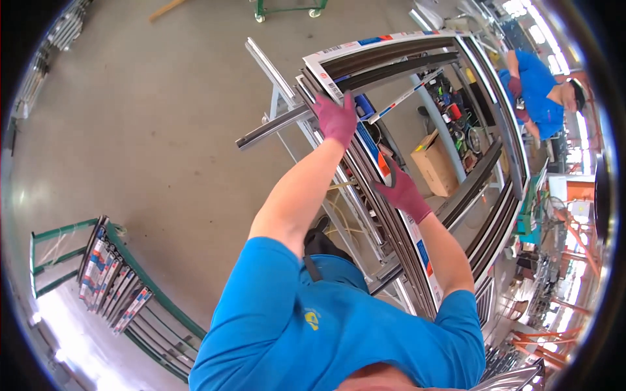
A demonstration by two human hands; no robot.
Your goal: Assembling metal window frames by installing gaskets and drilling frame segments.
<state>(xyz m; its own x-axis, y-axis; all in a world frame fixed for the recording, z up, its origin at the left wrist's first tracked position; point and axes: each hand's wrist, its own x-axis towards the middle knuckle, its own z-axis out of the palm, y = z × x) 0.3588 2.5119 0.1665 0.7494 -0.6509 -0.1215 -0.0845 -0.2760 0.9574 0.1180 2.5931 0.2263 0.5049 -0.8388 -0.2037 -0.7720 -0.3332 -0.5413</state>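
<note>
A large window frame [427, 255] of dark profiles, partly covered in white film with blue and orange labels, rests on a metal stand in front of me. My left hand [337, 121], in a maroon glove, grips the near side of the frame close to its far left corner. Farther right and nearer to me, my right hand [405, 193], in a matching glove, is closed round the same side bar, thumb toward the outer edge. Parts of the fingers of both hands are hidden behind the bar or the glove.
Metal rails of the stand [270, 72] and a dark bar [270, 129] stick out left of the frame. Beyond the frame sits a cardboard box [435, 164]. A co-worker in blue [538, 91] stands at the far right. A green rack [153, 290] holds several profiles at lower left.
</note>
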